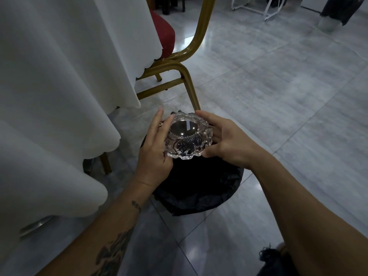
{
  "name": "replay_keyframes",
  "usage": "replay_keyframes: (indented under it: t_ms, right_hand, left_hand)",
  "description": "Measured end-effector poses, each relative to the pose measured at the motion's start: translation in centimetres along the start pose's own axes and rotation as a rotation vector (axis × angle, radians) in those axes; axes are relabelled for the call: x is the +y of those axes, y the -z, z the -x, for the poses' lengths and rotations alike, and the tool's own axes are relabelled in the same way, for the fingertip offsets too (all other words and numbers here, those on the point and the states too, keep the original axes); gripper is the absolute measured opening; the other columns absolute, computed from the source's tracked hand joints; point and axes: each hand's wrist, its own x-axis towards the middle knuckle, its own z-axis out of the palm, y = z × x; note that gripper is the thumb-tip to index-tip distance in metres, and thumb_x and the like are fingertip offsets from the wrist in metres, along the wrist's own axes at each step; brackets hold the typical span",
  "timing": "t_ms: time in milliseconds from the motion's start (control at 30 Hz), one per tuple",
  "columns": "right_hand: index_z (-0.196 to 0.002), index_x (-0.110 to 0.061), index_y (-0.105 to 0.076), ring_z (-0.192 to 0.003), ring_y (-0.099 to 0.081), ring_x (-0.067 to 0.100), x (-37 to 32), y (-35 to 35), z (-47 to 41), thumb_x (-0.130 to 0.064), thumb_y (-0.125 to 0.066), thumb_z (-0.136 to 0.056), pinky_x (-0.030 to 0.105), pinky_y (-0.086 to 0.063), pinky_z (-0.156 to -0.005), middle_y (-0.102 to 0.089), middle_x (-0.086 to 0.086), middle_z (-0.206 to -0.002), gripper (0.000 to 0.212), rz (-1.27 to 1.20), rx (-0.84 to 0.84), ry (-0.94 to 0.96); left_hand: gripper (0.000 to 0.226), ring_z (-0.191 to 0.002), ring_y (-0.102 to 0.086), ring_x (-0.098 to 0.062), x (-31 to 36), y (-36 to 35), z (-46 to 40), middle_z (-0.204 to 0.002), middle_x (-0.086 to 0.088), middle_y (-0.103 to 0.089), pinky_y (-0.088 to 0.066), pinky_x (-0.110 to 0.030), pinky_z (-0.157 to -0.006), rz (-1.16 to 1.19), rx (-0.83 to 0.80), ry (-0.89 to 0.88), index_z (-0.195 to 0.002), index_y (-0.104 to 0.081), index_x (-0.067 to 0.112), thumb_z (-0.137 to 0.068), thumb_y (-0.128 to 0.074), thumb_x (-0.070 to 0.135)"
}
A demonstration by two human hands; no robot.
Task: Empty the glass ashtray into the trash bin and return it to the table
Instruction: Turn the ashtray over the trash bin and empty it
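The glass ashtray point(188, 136), thick, rigid, slick and breakable, looks heavy; its scalloped rim is the safest hold. It hangs upside down at centre frame over the black-lined trash bin point(199, 188), left hand point(154, 154) and right hand point(225, 142) fingers clasping opposite rim edges.

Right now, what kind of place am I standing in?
Probably a banquet or dining hall: a long white scalloped tablecloth, a gold-framed banquet chair with a red seat, and polished grey floor tiles.
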Motion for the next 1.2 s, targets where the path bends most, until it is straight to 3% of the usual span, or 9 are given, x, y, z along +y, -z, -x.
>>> replay_keyframes:
  t_ms: [233, 333, 467, 533, 667, 800, 967, 1100, 1200]
  right_hand:
    - [-0.160, -0.025, -0.040, -0.132, -0.065, 0.022, 0.5, 0.2, -0.3, 0.003, -0.082, -0.061, 0.047, -0.051, -0.115, -0.061, 0.005, -0.150, 0.111, 0.005, -0.003, -0.012]
    - [-0.159, -0.024, -0.044, -0.131, -0.066, 0.022, 0.8, 0.2, -0.4, 0.002, -0.082, -0.060, 0.046, -0.051, -0.114, -0.061, 0.005, -0.150, 0.109, -0.010, 0.013, -0.019]
    - [-0.157, -0.026, -0.047, -0.127, -0.067, 0.020, 1.1, 0.3, -0.5, 0.005, -0.082, -0.068, 0.041, -0.052, -0.112, -0.065, -0.002, -0.142, 0.100, -0.017, 0.002, -0.027]
    - [-0.159, -0.025, -0.043, -0.131, -0.063, 0.019, 1.3, 0.3, -0.5, 0.004, -0.082, -0.074, 0.043, -0.049, -0.115, -0.062, -0.009, -0.142, 0.098, -0.027, -0.026, -0.057]
    - [-0.155, -0.033, -0.051, -0.145, -0.052, 0.027, 1.6, 0.4, -0.6, -0.029, -0.087, -0.064, 0.052, -0.040, -0.122, -0.056, 0.004, -0.156, 0.098, -0.098, -0.023, -0.081]
    - [-0.153, -0.026, -0.052, -0.127, -0.065, 0.023, 1.2, 0.1, -0.6, -0.033, -0.074, -0.081, 0.043, -0.053, -0.110, -0.064, 0.007, -0.142, 0.075, -0.121, -0.034, -0.077]
    - [-0.147, -0.026, -0.052, -0.103, -0.068, 0.023, 0.7, -1.0, -1.0, -0.048, -0.044, -0.108, 0.039, -0.059, -0.087, -0.063, -0.004, -0.126, 0.045, -0.001, -0.003, -0.107]
    - [-0.149, -0.028, -0.049, -0.085, -0.066, 0.020, 1.0, -1.1, -1.1, -0.060, -0.026, -0.107, 0.036, -0.056, -0.078, -0.054, -0.011, -0.144, 0.057, 0.060, 0.038, -0.192]
    - [-0.153, -0.024, -0.049, -0.081, -0.065, 0.020, 1.3, -1.1, -1.3, -0.065, -0.023, -0.105, 0.033, -0.052, -0.073, -0.052, -0.013, -0.138, 0.069, 0.101, 0.029, -0.262]
  left_hand:
    - [0.074, -0.140, -0.017, 0.015, -0.5, -0.7, -0.3, -0.164, -0.002, -0.029, -0.016, 0.004, -0.108, 0.007, 0.000, 0.047, -0.152, -0.040, 0.018, -0.086, -0.064, -0.005]
    - [0.067, -0.139, -0.027, 0.004, -0.3, -0.8, -0.4, -0.160, -0.003, -0.036, -0.016, 0.003, -0.108, 0.014, 0.006, 0.056, -0.150, -0.044, 0.016, -0.089, -0.066, 0.000]
    - [0.062, -0.135, -0.045, -0.011, 0.1, -1.1, -0.8, -0.146, -0.002, -0.051, -0.037, -0.021, -0.114, 0.085, 0.003, 0.115, -0.141, -0.053, 0.014, -0.084, -0.066, -0.004]
    - [0.060, -0.124, -0.054, -0.014, 0.6, -1.1, -0.9, -0.134, 0.001, -0.057, -0.048, -0.034, -0.105, 0.135, 0.037, 0.160, -0.135, -0.055, 0.015, -0.080, -0.064, -0.009]
    - [0.045, -0.107, -0.063, -0.011, 1.6, -0.7, -1.3, -0.118, 0.008, -0.064, -0.056, -0.040, -0.092, 0.298, 0.082, 0.320, -0.127, -0.055, 0.027, -0.088, -0.063, 0.006]
    - [0.039, -0.095, -0.065, -0.012, 1.5, -0.5, -2.0, -0.102, 0.013, -0.067, -0.056, -0.047, -0.088, 0.346, 0.058, 0.493, -0.110, -0.058, 0.032, -0.089, -0.054, 0.000]
    - [0.027, -0.097, -0.065, -0.015, 0.1, -0.1, -2.8, -0.099, 0.013, -0.068, -0.054, -0.049, -0.094, 0.348, -0.073, 0.570, -0.097, -0.061, 0.044, -0.097, -0.055, 0.018]
    - [0.042, -0.102, -0.065, -0.014, -0.7, 0.1, -2.3, -0.105, 0.016, -0.067, -0.055, -0.052, -0.093, 0.359, -0.295, 0.577, -0.090, -0.055, 0.064, -0.099, -0.052, 0.023]
    - [0.029, -0.101, -0.064, -0.012, -1.2, 0.0, -2.0, -0.105, 0.016, -0.067, -0.056, -0.047, -0.086, 0.367, -0.348, 0.583, -0.097, -0.059, 0.049, -0.101, -0.052, 0.021]
